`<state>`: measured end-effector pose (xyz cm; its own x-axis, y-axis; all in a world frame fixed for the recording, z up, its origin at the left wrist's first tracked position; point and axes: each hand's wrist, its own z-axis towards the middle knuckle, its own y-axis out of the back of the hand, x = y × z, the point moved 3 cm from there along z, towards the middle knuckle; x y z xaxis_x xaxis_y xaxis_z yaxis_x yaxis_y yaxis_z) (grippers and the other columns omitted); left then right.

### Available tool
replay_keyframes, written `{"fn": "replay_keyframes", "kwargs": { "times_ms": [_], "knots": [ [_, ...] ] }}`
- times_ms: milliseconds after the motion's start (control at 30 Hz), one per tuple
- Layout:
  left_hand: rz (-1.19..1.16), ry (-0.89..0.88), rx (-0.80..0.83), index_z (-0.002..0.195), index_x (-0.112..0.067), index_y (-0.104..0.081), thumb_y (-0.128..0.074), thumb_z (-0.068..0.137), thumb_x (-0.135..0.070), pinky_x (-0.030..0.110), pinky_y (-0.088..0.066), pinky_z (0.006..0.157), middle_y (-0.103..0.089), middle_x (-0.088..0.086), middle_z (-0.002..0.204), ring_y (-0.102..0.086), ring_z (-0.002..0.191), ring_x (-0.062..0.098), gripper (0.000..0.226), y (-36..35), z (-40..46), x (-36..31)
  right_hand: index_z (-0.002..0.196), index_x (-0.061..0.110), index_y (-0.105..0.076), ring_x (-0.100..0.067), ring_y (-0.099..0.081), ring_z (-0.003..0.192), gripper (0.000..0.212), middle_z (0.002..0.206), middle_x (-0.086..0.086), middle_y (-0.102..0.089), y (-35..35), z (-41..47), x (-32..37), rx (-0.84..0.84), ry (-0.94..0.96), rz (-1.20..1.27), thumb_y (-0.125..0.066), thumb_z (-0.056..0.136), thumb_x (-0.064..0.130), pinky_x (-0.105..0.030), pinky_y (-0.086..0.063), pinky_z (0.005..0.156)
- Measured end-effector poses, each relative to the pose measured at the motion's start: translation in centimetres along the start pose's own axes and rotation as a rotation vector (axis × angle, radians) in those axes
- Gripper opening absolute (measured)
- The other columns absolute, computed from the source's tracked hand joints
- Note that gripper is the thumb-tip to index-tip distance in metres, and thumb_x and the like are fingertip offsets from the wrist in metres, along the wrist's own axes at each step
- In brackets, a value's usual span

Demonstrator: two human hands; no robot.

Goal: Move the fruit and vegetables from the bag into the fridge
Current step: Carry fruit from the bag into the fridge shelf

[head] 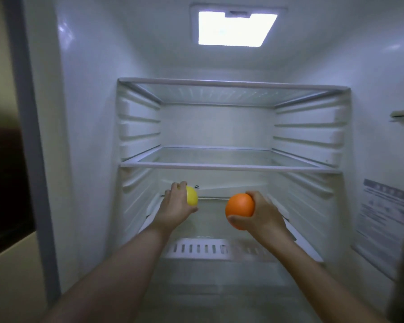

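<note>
Both my arms reach into the open fridge (93,136), under its middle glass shelf (219,167). My left hand (176,205) grips a yellow lemon (192,195), fingers curled over its top and thumb under it. My right hand (265,212) holds a round orange (239,208), thumb across its lower front. Both fruits hang just above the lower glass shelf (210,224), the lemon at its left, the orange right of the middle. The bag is not in view.
An upper glass shelf (231,83) and the lit lamp (236,27) sit above. A white vented strip (196,249) edges the lower shelf's front. A printed label (385,213) is stuck on the right wall. The left fridge frame (30,159) borders a dark room.
</note>
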<state>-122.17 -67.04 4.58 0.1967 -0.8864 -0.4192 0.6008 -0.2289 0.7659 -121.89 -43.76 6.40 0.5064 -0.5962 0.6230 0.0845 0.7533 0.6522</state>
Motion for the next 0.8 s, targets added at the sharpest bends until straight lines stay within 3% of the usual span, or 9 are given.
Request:
{"fn": "replay_keyframes", "kwargs": {
  "times_ms": [67, 367, 533, 667, 800],
  "knots": [
    [0.027, 0.004, 0.011, 0.136, -0.014, -0.031, -0.076, 0.071, -0.036, 0.041, -0.040, 0.092, -0.036, 0.012, 0.135, -0.041, 0.119, 0.036, 0.082, -0.5, 0.7, 0.4, 0.128, 0.024, -0.044, -0.023, -0.052, 0.104, 0.070, 0.121, -0.003, -0.050, -0.8, 0.9, -0.1, 0.005, 0.027, 0.014, -0.076, 0.068, 0.041, -0.039, -0.048, 0.085],
    [0.097, 0.003, 0.099, 0.142, -0.014, -0.023, -0.075, 0.075, -0.035, 0.039, -0.035, 0.102, -0.026, 0.011, 0.145, -0.031, 0.129, 0.032, 0.087, -1.9, 2.0, 1.0, 0.130, 0.022, -0.043, -0.021, -0.050, 0.105, 0.070, 0.120, -0.001, -0.049, -2.6, 2.6, 0.0, 0.019, 0.108, 0.027, -0.075, 0.070, 0.041, -0.038, -0.046, 0.085],
    [0.136, -0.024, 0.094, 0.144, -0.012, -0.018, -0.070, 0.077, -0.044, 0.044, -0.029, 0.108, -0.016, 0.011, 0.152, -0.020, 0.136, 0.032, 0.091, -1.0, 1.0, 0.6, 0.128, 0.023, -0.044, -0.022, -0.052, 0.104, 0.070, 0.118, -0.001, -0.050, -2.9, 2.7, -0.4, 0.042, 0.101, 0.037, -0.075, 0.069, 0.042, -0.044, -0.048, 0.087],
    [0.170, -0.044, 0.023, 0.141, -0.011, -0.024, -0.058, 0.085, -0.048, 0.042, -0.029, 0.107, -0.022, 0.012, 0.149, -0.024, 0.134, 0.031, 0.075, -0.5, -1.5, -0.5, 0.127, 0.023, -0.045, -0.022, -0.053, 0.105, 0.069, 0.118, -0.002, -0.051, -3.1, 2.9, -0.6, 0.059, 0.089, 0.069, -0.075, 0.068, 0.041, -0.045, -0.048, 0.088],
    [0.159, -0.106, -0.078, 0.132, -0.010, -0.037, -0.051, 0.089, -0.038, 0.043, -0.034, 0.099, -0.036, 0.013, 0.138, -0.034, 0.125, 0.032, 0.053, 0.7, -4.9, -1.6, 0.127, 0.022, -0.045, -0.023, -0.052, 0.107, 0.072, 0.120, -0.004, -0.051, -4.4, 4.4, -0.4, 0.071, 0.066, 0.068, -0.076, 0.066, 0.041, -0.043, -0.046, 0.091]
  ]
}}
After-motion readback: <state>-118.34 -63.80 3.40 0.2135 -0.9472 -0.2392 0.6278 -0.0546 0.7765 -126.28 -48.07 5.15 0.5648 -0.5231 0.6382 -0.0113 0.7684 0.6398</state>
